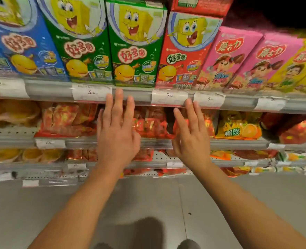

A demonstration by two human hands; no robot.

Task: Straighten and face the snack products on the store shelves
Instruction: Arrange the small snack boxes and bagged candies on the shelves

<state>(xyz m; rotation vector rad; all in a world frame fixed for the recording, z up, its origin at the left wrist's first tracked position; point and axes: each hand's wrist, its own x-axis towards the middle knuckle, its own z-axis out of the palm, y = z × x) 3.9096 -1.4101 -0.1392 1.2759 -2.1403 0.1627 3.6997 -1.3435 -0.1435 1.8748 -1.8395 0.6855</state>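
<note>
Tall snack boxes stand in a row on the upper shelf: a blue box (21, 42), two green boxes (80, 40) (136, 44), a red box (182, 51) and pink boxes (229, 58). My left hand (117, 133) is raised with straight fingers, its tips at the upper shelf's grey price rail (137, 95) below the right green box. My right hand (191, 135) is spread open beside it, fingertips near a price tag (208, 99). Neither hand holds anything. Red snack bags (148, 123) on the shelf below lie partly hidden behind both hands.
Orange-yellow bags (238, 128) and more red bags (299, 130) fill the middle shelf to the right. Lower shelves (164, 157) hold further bags. A second red box (198, 4) lies on top of the red one. Grey floor (148, 203) lies below.
</note>
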